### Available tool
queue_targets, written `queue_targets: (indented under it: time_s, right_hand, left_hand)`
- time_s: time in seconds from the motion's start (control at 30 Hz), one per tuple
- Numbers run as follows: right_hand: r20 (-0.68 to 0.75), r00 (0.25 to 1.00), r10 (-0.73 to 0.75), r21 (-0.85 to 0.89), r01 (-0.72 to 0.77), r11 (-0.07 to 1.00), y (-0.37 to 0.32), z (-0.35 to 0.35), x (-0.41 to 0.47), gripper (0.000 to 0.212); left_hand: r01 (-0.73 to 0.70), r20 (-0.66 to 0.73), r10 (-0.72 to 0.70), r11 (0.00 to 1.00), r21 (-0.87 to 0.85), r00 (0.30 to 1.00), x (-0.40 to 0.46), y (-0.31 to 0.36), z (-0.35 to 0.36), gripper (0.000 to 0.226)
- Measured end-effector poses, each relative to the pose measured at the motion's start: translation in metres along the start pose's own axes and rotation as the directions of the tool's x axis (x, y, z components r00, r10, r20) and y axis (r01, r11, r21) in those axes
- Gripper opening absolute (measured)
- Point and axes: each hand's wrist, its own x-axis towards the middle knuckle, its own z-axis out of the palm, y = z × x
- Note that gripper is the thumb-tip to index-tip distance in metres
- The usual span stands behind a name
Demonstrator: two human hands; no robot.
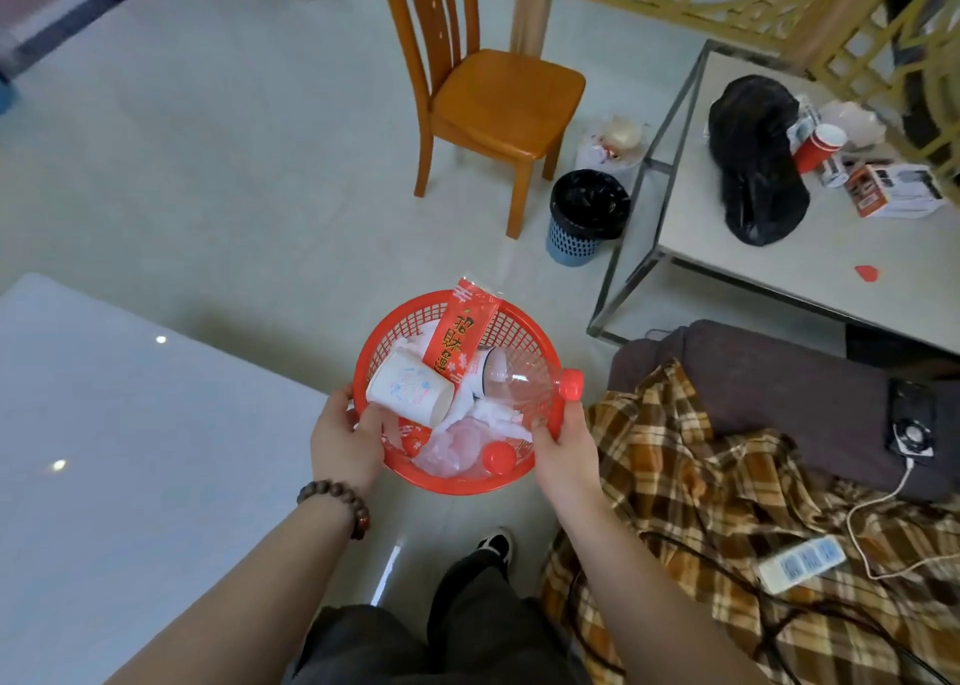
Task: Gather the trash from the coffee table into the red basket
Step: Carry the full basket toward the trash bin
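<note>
I hold the round red basket (400,320) in mid-air over the floor with both hands. My left hand (345,437) grips its left rim, my right hand (566,442) its right rim. Inside lie a white paper cup (410,390), a red packet with gold characters (460,331), a clear plastic bottle with a red cap (571,384), crumpled white tissues (498,416), thin pink plastic (457,445) and a second red cap (497,458).
A white glossy table (104,450) lies at left. A wooden chair (498,97) and a blue bin with a black liner (587,216) stand ahead. The grey table (779,268) at right bears a black bag (758,159), red cup (821,146) and boxes. A plaid cloth (727,502) covers the sofa.
</note>
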Motion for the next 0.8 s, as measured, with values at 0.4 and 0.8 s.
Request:
queue_targets:
  time_s: [0.4, 0.8]
  right_hand:
    - [0.002, 0.999, 0.042, 0.009, -0.042, 0.999, -0.009, -0.06, 0.105, 0.037]
    - [-0.125, 0.98, 0.153, -0.042, -0.16, 0.986, -0.033, -0.074, 0.268, 0.044]
  left_hand:
    - [-0.053, 0.059, 0.048, 0.994, 0.094, 0.997, 0.049, 0.059, 0.103, 0.03]
    - [-0.047, 0.154, 0.002, 0.957, 0.285, 0.988, 0.195, 0.116, 0.233, 0.03]
